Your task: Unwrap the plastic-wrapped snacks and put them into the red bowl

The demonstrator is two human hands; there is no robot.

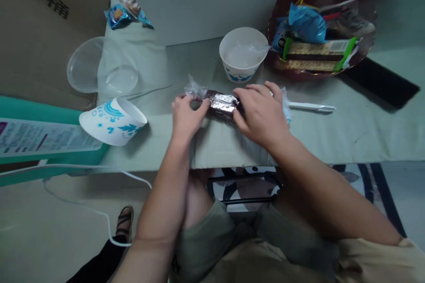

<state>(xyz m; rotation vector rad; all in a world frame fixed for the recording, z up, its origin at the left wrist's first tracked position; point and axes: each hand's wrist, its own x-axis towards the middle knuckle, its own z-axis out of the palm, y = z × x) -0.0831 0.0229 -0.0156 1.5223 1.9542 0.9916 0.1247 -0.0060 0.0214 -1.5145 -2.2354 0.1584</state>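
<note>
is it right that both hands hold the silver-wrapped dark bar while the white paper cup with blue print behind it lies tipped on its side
Not quite. In the head view both hands, left and right, do hold the silver-wrapped dark bar, but the white paper cup with blue print behind it stands upright.

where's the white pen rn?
Head view: the white pen lies on the table, just right of the right hand, below the snack basket.

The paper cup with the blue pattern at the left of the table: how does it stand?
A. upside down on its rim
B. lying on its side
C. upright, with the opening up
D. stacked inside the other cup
B: the paper cup lies tipped on its side with its opening toward the right, apart from the upright cup behind the hands.
</note>
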